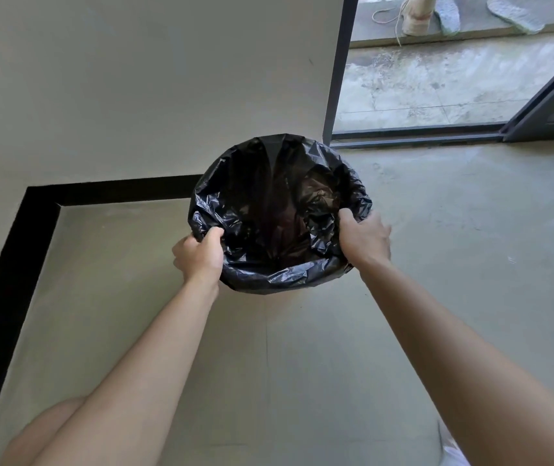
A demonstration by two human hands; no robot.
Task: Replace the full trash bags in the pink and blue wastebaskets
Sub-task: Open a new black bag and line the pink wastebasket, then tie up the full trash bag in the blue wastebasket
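While both hands, left hand and right hand, pinch the black trash bag with curled fingers, we should tug the film evenly down around the hidden wastebasket rim.

Black trash bag, grey floor

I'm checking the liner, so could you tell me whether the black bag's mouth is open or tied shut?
Open: the black bag is spread over a round rim, with its dark interior visible.

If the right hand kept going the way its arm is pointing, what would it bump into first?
Probably the crinkly black plastic trash bag that the right hand is already gripping at the rim. Past it stands the white wall, though depth is hard to judge.
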